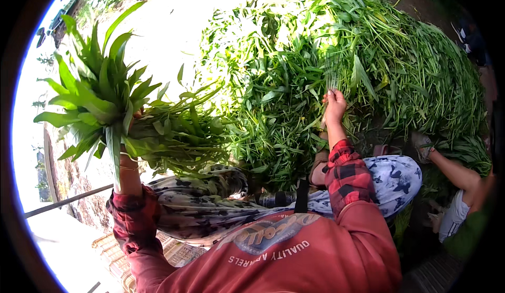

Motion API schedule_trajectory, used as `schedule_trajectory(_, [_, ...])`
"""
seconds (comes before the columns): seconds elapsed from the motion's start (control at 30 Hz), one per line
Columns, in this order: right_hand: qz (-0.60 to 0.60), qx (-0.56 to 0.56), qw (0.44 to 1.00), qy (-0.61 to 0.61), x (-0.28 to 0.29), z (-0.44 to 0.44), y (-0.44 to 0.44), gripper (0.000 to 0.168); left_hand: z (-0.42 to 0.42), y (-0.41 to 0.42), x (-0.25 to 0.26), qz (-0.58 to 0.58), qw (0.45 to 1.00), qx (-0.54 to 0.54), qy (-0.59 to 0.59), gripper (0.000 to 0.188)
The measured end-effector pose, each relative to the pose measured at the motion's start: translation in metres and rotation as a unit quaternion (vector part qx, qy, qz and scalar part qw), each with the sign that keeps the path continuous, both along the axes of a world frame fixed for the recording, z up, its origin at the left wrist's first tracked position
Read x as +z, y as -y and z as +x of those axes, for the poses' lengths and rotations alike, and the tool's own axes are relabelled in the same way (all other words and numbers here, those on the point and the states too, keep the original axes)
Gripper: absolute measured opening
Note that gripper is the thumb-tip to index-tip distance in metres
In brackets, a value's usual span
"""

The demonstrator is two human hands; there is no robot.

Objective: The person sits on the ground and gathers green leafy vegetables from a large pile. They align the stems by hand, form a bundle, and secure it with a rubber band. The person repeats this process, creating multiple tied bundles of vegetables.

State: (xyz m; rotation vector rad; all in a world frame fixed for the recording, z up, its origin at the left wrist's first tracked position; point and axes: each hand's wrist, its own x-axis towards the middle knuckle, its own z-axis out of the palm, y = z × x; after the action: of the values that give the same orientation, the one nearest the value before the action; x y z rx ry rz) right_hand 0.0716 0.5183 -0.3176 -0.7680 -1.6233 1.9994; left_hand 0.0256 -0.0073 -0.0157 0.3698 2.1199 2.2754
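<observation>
My left hand point(138, 113), mostly hidden behind leaves, grips a bunch of long-leaved greens point(100, 99). The leafy tops fan out at the left, and the stems trail rightward over my left leg. Loose bands circle that wrist. My right hand point(335, 105) pinches several thin, translucent strands point(332, 72); they spread upward from the fingers, and a pale end hangs below the hand. What the strands are made of I cannot tell. Beneath and beyond the right hand lies a large heap of the same kind of greens point(284, 76).
At the right edge a co-worker's bare leg point(453, 166) reaches toward the heap. Slatted plastic crates point(114, 257) stand at lower left, below a thin dark bar point(71, 201). Glare washes out the ground at upper left. My patterned trouser legs point(394, 178) border the heap.
</observation>
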Motion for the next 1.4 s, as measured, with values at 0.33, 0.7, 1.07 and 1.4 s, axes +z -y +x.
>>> schedule_trajectory(0.33, [-0.129, 0.331, 0.93, -0.098, 0.168, 0.005, 0.154, 0.041, 0.03, -0.037, 0.047, 0.144, 0.966, -0.189, -0.105, 0.016])
schedule_trajectory(0.7, [0.107, 0.493, 0.832, 0.23, -0.013, -0.024, 0.147, 0.076, 0.072, -0.038, 0.074, 0.308, 0.949, 0.006, -0.066, 0.018])
schedule_trajectory(1.07, [0.406, 0.442, 0.742, 0.297, 0.059, 0.051, 0.036, 0.071, 0.018, 0.126, 0.029, 0.086, 0.952, 0.257, -0.139, 0.021])
schedule_trajectory(1.4, [0.232, 0.738, 0.617, 0.145, 0.131, 0.122, 0.098, 0.058, -0.015, 0.141, -0.006, -0.043, 0.957, 0.263, -0.114, 0.024])
